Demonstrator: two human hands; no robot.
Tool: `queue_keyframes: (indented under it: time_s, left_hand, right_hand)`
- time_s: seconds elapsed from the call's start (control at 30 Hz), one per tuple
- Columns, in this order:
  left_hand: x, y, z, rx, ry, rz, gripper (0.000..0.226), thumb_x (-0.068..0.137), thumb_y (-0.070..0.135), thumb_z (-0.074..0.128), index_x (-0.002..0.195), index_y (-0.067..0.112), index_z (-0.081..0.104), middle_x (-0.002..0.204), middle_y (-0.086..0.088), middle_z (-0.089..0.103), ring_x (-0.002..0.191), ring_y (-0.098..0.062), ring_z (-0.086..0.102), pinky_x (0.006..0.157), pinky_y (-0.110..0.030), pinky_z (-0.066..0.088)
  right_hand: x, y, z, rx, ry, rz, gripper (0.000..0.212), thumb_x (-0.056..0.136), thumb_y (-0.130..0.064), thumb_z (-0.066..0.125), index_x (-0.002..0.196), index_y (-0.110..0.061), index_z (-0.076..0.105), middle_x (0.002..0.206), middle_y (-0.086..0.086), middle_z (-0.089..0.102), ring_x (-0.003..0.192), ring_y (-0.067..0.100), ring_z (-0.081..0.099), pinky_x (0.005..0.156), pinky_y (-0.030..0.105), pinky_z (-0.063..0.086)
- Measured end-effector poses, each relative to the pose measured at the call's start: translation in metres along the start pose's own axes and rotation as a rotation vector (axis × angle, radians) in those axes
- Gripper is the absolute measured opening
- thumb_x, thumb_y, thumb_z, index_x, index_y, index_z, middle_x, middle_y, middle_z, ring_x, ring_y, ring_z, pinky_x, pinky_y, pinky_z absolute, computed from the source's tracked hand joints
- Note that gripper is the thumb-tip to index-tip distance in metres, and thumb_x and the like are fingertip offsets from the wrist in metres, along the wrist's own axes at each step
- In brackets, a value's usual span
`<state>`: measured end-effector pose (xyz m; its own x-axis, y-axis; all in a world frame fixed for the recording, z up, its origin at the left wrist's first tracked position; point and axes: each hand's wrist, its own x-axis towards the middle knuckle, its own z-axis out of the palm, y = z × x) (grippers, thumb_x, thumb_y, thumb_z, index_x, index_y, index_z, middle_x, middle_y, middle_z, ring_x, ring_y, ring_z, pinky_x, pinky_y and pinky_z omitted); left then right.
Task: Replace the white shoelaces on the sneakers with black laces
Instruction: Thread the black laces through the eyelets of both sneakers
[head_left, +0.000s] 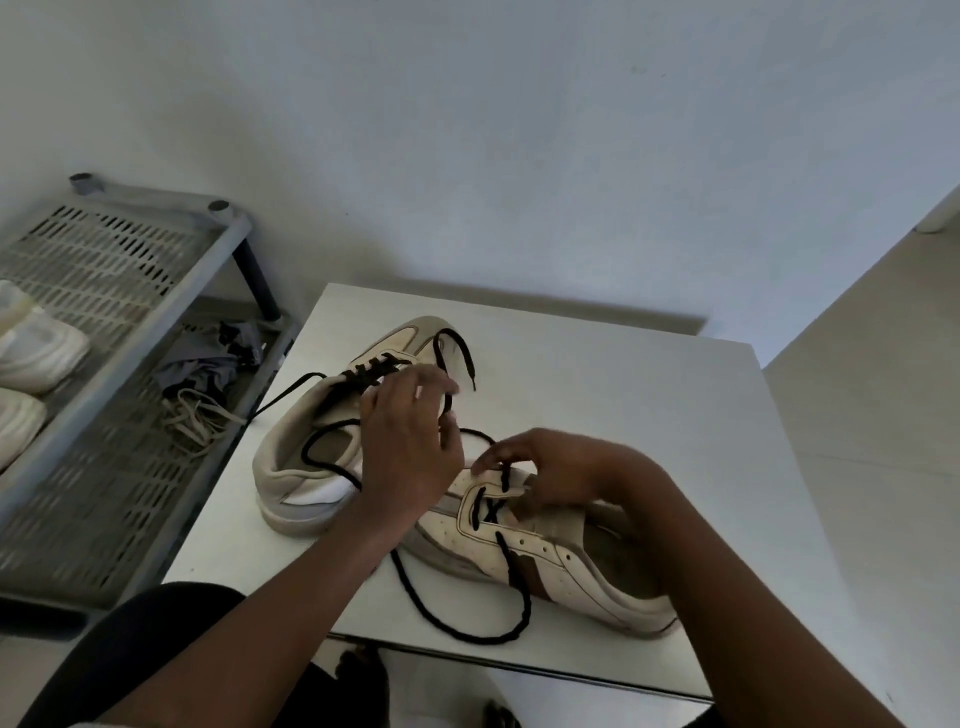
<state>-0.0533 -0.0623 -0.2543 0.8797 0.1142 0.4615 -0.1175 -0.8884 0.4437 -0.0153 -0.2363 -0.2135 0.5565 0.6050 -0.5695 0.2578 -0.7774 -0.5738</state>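
black lace (511, 564) pinched in right fingers (488, 457), left hand (410, 447) grip blurred

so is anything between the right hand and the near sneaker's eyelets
Nothing visible does. The right hand is already at the near sneaker, its fingers pinching the black lace at the upper eyelets. The left hand holds lace above the gap between the two sneakers, beyond those eyelets and not over them.

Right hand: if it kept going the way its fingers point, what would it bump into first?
Probably the left hand, which sits just ahead of the right hand, by the toe of the nearer sneaker. Depth is unclear in this single view, so it could slip past toward the far sneaker.
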Motion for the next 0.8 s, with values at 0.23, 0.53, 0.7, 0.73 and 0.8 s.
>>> queue_keyframes:
  time_s: [0.23, 0.53, 0.7, 0.73, 0.8]
  left_hand:
    - [-0.013, 0.008, 0.012, -0.084, -0.232, 0.218, 0.022, 0.080, 0.024, 0.046, 0.089, 0.016, 0.065, 0.086, 0.004, 0.065, 0.085, -0.019, 0.061, 0.077, -0.031, 0.039]
    - [-0.036, 0.028, 0.024, -0.003, -0.390, 0.227, 0.039, 0.086, 0.048, 0.043, 0.108, 0.024, 0.065, 0.115, 0.007, 0.063, 0.111, -0.014, 0.056, 0.089, -0.031, 0.029]
    - [-0.046, 0.053, 0.030, -0.090, -0.534, 0.078, 0.081, 0.080, 0.069, 0.025, 0.140, 0.018, 0.045, 0.149, -0.002, 0.039, 0.134, -0.018, 0.039, 0.105, -0.037, 0.027]
    - [-0.046, 0.055, 0.031, -0.114, -0.556, 0.047, 0.086, 0.077, 0.072, 0.022, 0.143, 0.019, 0.040, 0.152, 0.000, 0.033, 0.137, -0.015, 0.035, 0.108, -0.037, 0.026]
    - [-0.043, 0.056, 0.031, -0.150, -0.594, 0.006, 0.092, 0.073, 0.077, 0.021, 0.146, 0.022, 0.033, 0.155, 0.005, 0.026, 0.139, -0.011, 0.030, 0.111, -0.036, 0.025]
  right_hand:
    - [-0.017, 0.006, 0.015, -0.013, 0.275, 0.059, 0.038, 0.085, -0.003, 0.055, 0.117, -0.021, 0.066, 0.126, 0.003, 0.060, 0.116, 0.022, 0.055, 0.095, 0.031, 0.046]
    - [-0.043, 0.044, 0.033, 0.136, 0.687, 0.382, 0.021, 0.097, -0.021, 0.050, 0.113, -0.011, 0.059, 0.115, 0.007, 0.060, 0.103, 0.020, 0.054, 0.079, 0.026, 0.041]
    - [-0.041, 0.046, 0.042, 0.176, 0.807, 0.465, 0.025, 0.095, -0.027, 0.049, 0.114, -0.010, 0.055, 0.110, 0.005, 0.055, 0.091, 0.016, 0.049, 0.076, 0.026, 0.039]
    - [-0.041, 0.047, 0.044, 0.182, 0.822, 0.476, 0.026, 0.095, -0.029, 0.049, 0.112, -0.011, 0.055, 0.106, 0.004, 0.053, 0.088, 0.015, 0.047, 0.076, 0.026, 0.038]
    - [-0.041, 0.050, 0.045, 0.191, 0.827, 0.494, 0.029, 0.094, -0.035, 0.050, 0.108, -0.011, 0.056, 0.098, 0.002, 0.049, 0.084, 0.015, 0.047, 0.072, 0.026, 0.037]
